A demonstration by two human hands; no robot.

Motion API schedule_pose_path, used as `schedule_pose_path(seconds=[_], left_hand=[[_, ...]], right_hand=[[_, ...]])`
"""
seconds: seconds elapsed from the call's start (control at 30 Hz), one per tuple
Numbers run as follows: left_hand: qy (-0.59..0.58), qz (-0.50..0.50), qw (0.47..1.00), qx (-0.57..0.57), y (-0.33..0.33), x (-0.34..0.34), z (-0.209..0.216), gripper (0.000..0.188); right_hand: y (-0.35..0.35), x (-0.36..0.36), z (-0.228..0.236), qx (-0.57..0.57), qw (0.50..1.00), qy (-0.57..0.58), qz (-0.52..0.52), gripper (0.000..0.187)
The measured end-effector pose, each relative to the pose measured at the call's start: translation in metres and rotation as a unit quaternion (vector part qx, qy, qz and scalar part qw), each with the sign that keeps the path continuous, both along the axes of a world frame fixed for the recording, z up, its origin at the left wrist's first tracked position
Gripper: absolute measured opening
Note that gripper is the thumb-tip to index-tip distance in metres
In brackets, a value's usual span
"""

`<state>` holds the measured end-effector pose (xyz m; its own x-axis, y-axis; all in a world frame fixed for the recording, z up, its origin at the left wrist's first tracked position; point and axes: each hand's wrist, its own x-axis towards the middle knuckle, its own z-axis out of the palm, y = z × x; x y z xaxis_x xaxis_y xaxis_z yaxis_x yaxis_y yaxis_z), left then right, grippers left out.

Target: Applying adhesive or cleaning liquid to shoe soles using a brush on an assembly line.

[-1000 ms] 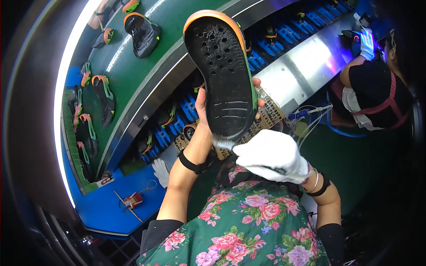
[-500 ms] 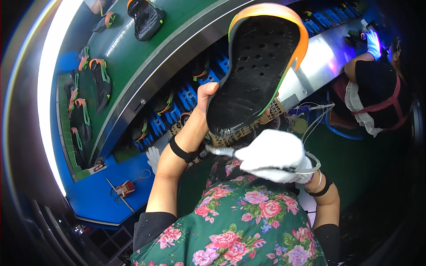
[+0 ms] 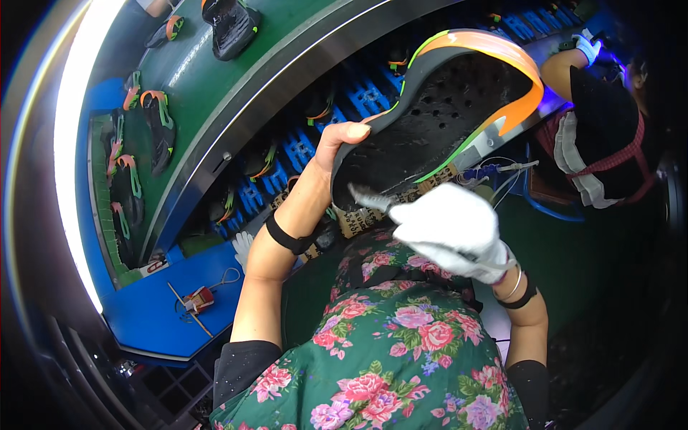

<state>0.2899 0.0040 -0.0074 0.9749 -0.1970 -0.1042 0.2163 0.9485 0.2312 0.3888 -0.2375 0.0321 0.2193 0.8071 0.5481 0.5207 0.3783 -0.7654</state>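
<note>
My bare left hand [image 3: 340, 145] grips the narrower end of a shoe sole [image 3: 408, 143], its thumb over the edge and its other fingers hidden behind. The sole is black inside, with small holes in the wider part and an orange and green rim. It is held up with its inner face toward me, leaning to the right. A white glove covers my right hand [image 3: 453, 228], which is closed around a small brush [image 3: 371, 201]. The greyish brush tip lies over the lower end of the sole and appears to touch it.
Several soles [image 3: 159, 129] lie on a green conveyor [image 3: 193, 100] at the left. Below its metal edge run blue racks [image 3: 297, 147]. A blue table [image 3: 150, 315] at lower left bears a red object [image 3: 201, 299] with a stick. Another person [image 3: 602, 136] works at the right.
The sole has tipped to the right and come down a little with my left hand. My right hand has raised the brush from below the sole onto its lower end.
</note>
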Motion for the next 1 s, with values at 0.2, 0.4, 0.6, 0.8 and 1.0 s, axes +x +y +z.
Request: schedule_pose_path(seconds=[0.2, 0.4, 0.6, 0.8, 1.0], left_hand=[[0.010, 0.017, 0.997, 0.072, 0.010, 0.000, -0.033, 0.092], [0.070, 0.055, 0.991, 0.099, -0.006, 0.000, -0.021, 0.095], [0.082, 0.049, 0.995, -0.041, -0.048, -0.008, -0.011, 0.077], [0.096, 0.067, 0.978, -0.170, -0.048, -0.012, -0.014, 0.082], [0.010, 0.060, 0.995, -0.073, -0.028, 0.001, -0.030, 0.091]], right_hand=[[0.007, -0.008, 0.003, 0.002, 0.989, 0.117, -0.090, 0.019], [0.000, 0.005, 0.013, -0.036, 0.977, 0.201, -0.064, 0.015], [0.014, 0.067, 0.033, 0.016, 0.959, -0.134, -0.249, 0.017], [0.013, 0.051, 0.022, -0.005, 0.942, -0.254, -0.219, 0.022], [-0.001, -0.011, 0.017, -0.023, 0.994, 0.102, -0.020, 0.027]])
